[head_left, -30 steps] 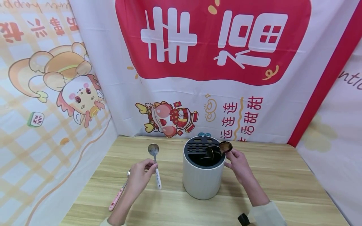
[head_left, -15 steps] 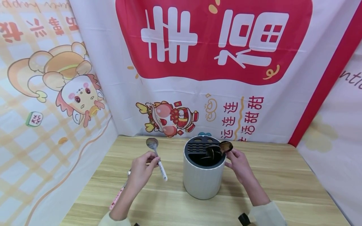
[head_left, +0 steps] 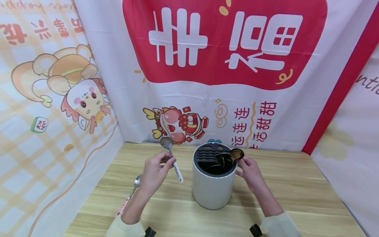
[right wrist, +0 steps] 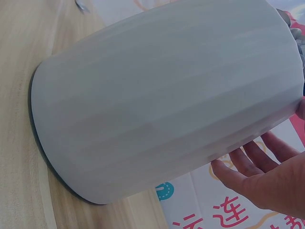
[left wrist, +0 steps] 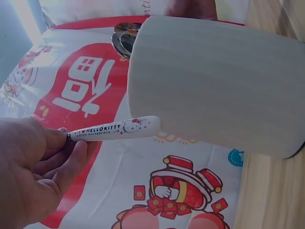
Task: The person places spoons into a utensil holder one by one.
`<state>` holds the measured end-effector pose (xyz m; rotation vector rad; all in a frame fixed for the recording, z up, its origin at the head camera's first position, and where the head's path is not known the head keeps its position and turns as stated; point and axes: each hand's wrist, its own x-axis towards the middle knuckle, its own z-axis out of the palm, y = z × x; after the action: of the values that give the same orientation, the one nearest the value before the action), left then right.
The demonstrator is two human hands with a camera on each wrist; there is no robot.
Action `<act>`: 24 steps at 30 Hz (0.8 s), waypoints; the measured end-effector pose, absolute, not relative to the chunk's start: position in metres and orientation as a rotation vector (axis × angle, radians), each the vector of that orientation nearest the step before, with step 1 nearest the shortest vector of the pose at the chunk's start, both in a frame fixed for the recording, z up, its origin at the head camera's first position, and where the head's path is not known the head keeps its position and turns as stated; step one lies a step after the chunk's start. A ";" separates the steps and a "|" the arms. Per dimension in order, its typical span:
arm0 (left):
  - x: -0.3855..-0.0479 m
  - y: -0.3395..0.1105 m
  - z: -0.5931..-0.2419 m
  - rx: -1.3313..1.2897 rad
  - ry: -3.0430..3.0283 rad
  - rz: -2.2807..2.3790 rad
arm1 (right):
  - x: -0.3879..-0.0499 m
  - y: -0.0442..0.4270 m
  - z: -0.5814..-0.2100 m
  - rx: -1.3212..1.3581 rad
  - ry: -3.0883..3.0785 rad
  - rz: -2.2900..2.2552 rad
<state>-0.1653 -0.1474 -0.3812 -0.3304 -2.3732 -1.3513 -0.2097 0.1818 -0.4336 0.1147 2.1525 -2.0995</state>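
Note:
My left hand [head_left: 155, 170] pinches a metal spoon [head_left: 176, 169] with a white, printed handle. In the left wrist view the handle [left wrist: 136, 127] shows a Hello Kitty print, its end pointing toward the holder. The spoon's bowl points up and back, left of the holder. A white ribbed utensil holder [head_left: 211, 192] with a black slotted top stands upright on the table. Several dark, shiny spoons [head_left: 225, 158] stick up from its open compartment. My right hand [head_left: 250, 172] touches the holder's right side near the rim, its fingers [right wrist: 255, 157] spread along the wall.
Another spoon, with a pink handle [head_left: 123, 206], lies on the wooden table [head_left: 296, 187] at the left, partly hidden by my left forearm. Printed cloths [head_left: 183, 92] hang behind and at both sides of the table.
My left hand has moved up and right with the spoon, whose handle end has swung toward the holder. The pink-handled spoon shows more of its bowl. The right hand stays on the holder.

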 end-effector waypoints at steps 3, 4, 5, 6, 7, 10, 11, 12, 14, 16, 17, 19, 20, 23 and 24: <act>-0.166 -0.142 -0.375 -0.355 -2.364 -1.362 | -0.209 0.182 -0.434 0.114 2.151 -2.099; -0.166 -0.140 -0.373 -0.366 -2.359 -1.368 | -0.209 0.182 -0.434 0.114 2.150 -2.101; -0.167 -0.138 -0.372 -0.374 -2.357 -1.369 | -0.209 0.182 -0.434 0.113 2.150 -2.102; -0.167 -0.137 -0.370 -0.392 -2.348 -1.370 | -0.209 0.182 -0.434 0.114 2.150 -2.113; -0.167 -0.135 -0.369 -0.411 -2.336 -1.368 | -0.208 0.181 -0.434 0.115 2.152 -2.122; -0.168 -0.130 -0.365 -0.468 -2.296 -1.363 | -0.207 0.181 -0.433 0.115 2.158 -2.144; -0.169 -0.128 -0.364 -0.489 -2.281 -1.357 | -0.208 0.180 -0.433 0.115 2.158 -2.148; -0.170 -0.127 -0.363 -0.508 -2.266 -1.353 | -0.208 0.180 -0.433 0.114 2.159 -2.152; -0.170 -0.124 -0.361 -0.531 -2.249 -1.346 | -0.208 0.181 -0.433 0.110 2.163 -2.141; -0.171 -0.121 -0.359 -0.557 -2.231 -1.344 | -0.209 0.182 -0.434 0.107 2.163 -2.135; -0.172 -0.120 -0.358 -0.565 -2.226 -1.343 | -0.209 0.182 -0.434 0.107 2.163 -2.134; -0.172 -0.118 -0.356 -0.581 -2.217 -1.344 | -0.209 0.182 -0.434 0.106 2.167 -2.129; -0.172 -0.116 -0.355 -0.594 -2.211 -1.343 | -0.209 0.182 -0.434 0.108 2.170 -2.126; -0.173 -0.112 -0.352 -0.617 -2.198 -1.329 | -0.208 0.181 -0.434 0.111 2.167 -2.125; -0.174 -0.111 -0.351 -0.625 -2.194 -1.325 | -0.208 0.181 -0.433 0.111 2.162 -2.127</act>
<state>-0.1740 -0.1107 -0.3514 -0.6246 -2.1944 -1.3246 -0.2085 0.1814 -0.4333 0.1109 2.1620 -2.1271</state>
